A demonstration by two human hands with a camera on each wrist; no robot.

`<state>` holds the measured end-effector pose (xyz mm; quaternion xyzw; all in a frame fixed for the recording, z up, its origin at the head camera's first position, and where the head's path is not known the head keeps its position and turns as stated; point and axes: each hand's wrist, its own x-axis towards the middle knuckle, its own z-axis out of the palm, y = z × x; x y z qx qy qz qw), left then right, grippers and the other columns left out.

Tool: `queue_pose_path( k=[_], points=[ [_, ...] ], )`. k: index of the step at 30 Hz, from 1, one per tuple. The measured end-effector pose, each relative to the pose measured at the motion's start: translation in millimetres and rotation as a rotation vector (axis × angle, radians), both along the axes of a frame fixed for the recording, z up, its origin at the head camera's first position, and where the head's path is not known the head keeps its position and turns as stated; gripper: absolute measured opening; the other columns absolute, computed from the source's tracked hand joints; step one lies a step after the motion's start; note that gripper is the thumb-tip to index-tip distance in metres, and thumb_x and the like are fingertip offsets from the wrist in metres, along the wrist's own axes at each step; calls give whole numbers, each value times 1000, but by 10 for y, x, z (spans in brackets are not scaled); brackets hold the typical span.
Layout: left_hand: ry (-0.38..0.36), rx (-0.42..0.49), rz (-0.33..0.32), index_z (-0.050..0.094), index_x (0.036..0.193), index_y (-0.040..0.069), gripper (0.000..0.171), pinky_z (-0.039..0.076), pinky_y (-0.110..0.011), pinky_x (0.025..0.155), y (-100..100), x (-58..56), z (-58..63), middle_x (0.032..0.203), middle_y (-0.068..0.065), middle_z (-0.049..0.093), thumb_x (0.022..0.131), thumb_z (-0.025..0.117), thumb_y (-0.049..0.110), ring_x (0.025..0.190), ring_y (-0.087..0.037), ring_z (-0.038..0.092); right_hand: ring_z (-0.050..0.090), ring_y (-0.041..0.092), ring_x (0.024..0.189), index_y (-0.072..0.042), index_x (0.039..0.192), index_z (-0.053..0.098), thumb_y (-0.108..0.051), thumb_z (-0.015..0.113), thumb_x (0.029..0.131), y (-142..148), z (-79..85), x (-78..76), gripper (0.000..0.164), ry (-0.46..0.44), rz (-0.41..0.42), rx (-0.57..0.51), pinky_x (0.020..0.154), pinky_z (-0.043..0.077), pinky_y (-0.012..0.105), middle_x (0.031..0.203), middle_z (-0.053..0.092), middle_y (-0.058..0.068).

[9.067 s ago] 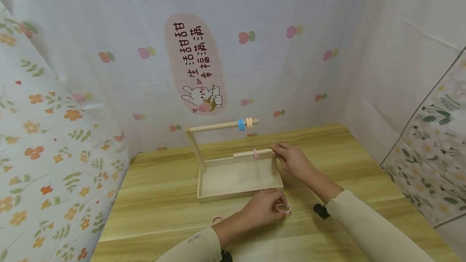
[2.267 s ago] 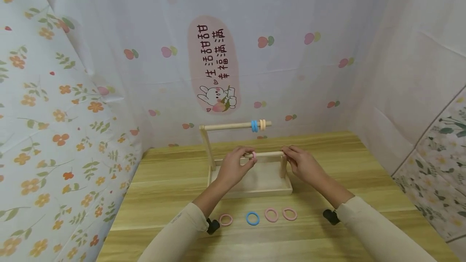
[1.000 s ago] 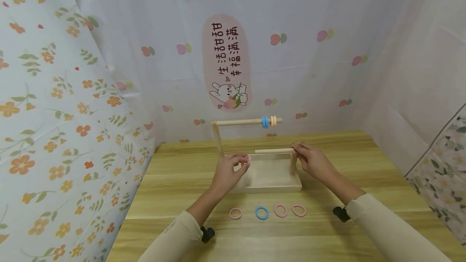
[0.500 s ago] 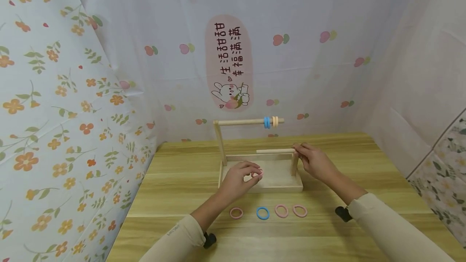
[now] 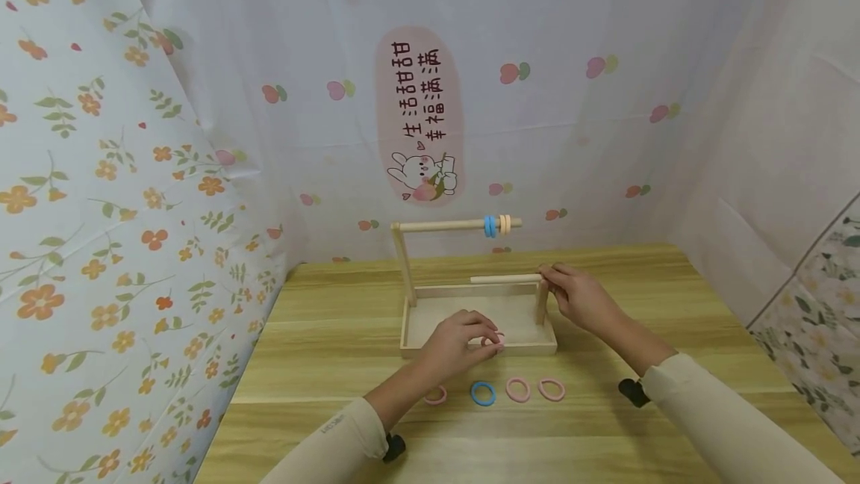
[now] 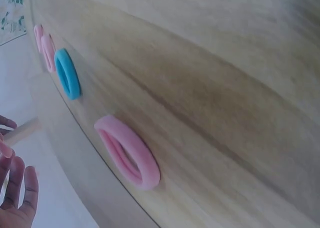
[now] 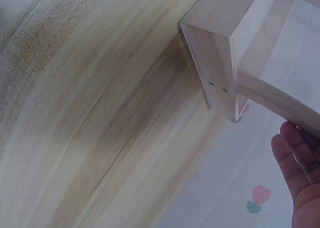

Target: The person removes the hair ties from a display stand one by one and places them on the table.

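My left hand (image 5: 463,342) pinches a pink hair tie (image 5: 500,337) between thumb and fingertips, over the front edge of a wooden rack's tray (image 5: 430,352). With my right hand (image 5: 574,293) I grip the rack's short right post (image 5: 541,305) at its top, where the lower rod (image 5: 504,279) begins; that rod is bare. Two blue hair ties (image 5: 490,226) and peach ones (image 5: 505,224) hang near the free end of the upper rod (image 5: 440,227). In the right wrist view, the fingers (image 7: 295,158) lie against the post.
Along the table before the rack lie a pink hair tie (image 6: 129,153), partly behind my left forearm in the head view, a blue hair tie (image 5: 483,393) and two more pink ones, one centred (image 5: 518,389). A patterned cloth (image 5: 591,133) hangs behind the table.
The pink hair tie on the lower rod has been slid off its left end by my left hand. That hand then carried it down and rightward to the tray's front edge. My right hand stays put.
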<state>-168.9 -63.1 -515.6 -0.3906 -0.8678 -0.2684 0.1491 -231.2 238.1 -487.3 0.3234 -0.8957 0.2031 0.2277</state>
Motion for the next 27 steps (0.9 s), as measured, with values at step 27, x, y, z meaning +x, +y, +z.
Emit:
queue_pose_path(
  k=[27],
  points=[
    [4, -63, -11, 85, 105, 23, 15, 59, -16, 94, -101, 190, -129, 116, 7, 80, 99, 86, 37, 107, -11, 71, 47, 5, 66, 10, 129, 77, 9, 74, 99, -4, -40, -23, 30, 40, 26, -28, 56, 41, 24, 96, 73, 15]
  ],
)
